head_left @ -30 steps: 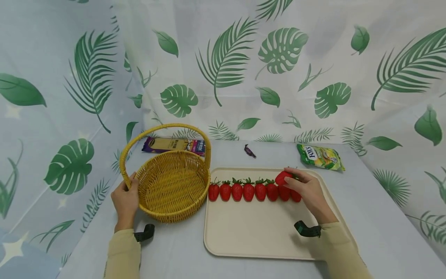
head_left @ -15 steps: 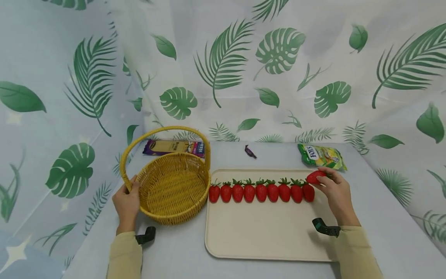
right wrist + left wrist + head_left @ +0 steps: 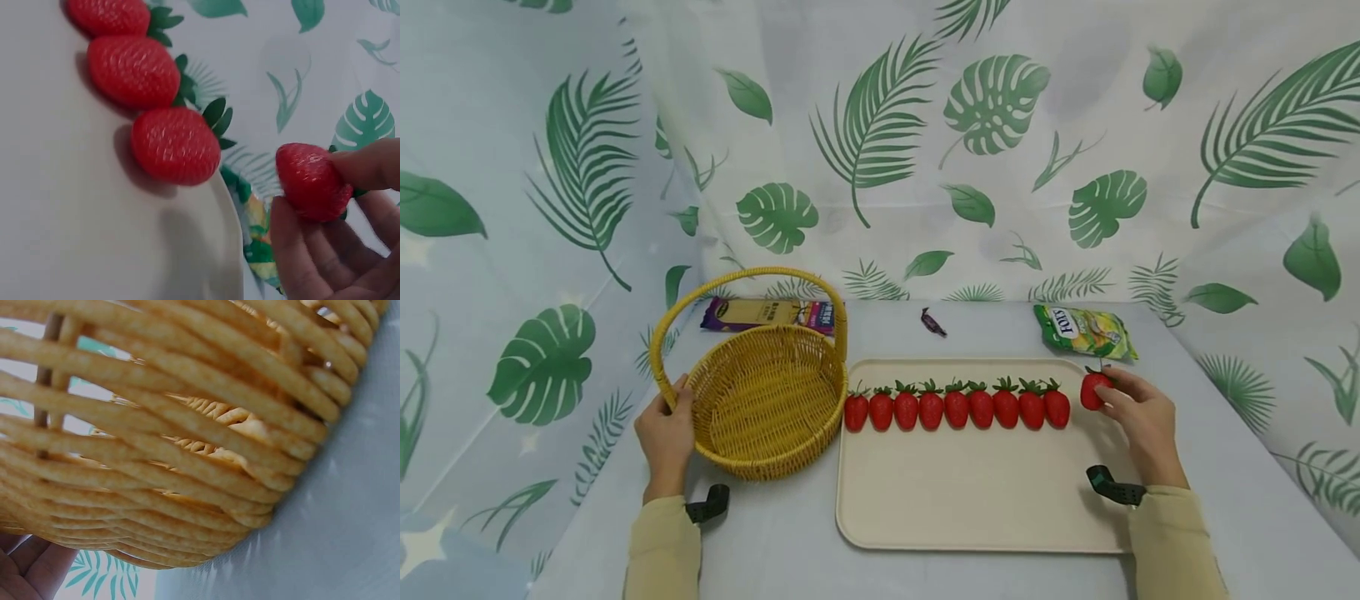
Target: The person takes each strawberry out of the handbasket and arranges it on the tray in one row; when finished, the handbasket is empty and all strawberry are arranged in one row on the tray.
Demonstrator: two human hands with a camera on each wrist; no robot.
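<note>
Pinched between the thumb and fingers of my right hand [image 3: 1142,417] is a red strawberry [image 3: 1094,390] with green leaves, held above the right end of a cream tray [image 3: 970,500]. The right wrist view shows the held strawberry [image 3: 310,181] apart from the tray. Along the tray's far side lies a row of several strawberries [image 3: 956,408], tips toward me and leaves away. At the left, my left hand [image 3: 667,433] grips the rim and handle base of a yellow wicker basket [image 3: 775,462]. Its woven side [image 3: 156,444] fills most of the left wrist view.
Behind the basket lies a purple and gold packet [image 3: 760,313]. A small purple wrapped candy [image 3: 933,323] is beyond the tray, and a green candy bag [image 3: 1086,332] sits at its far right. Leaf-printed cloth [image 3: 880,167] hangs behind the table.
My right hand has moved right along the row, carrying a strawberry past its right end. The held strawberry has turned from sideways to leaves away. My left hand stays on the basket.
</note>
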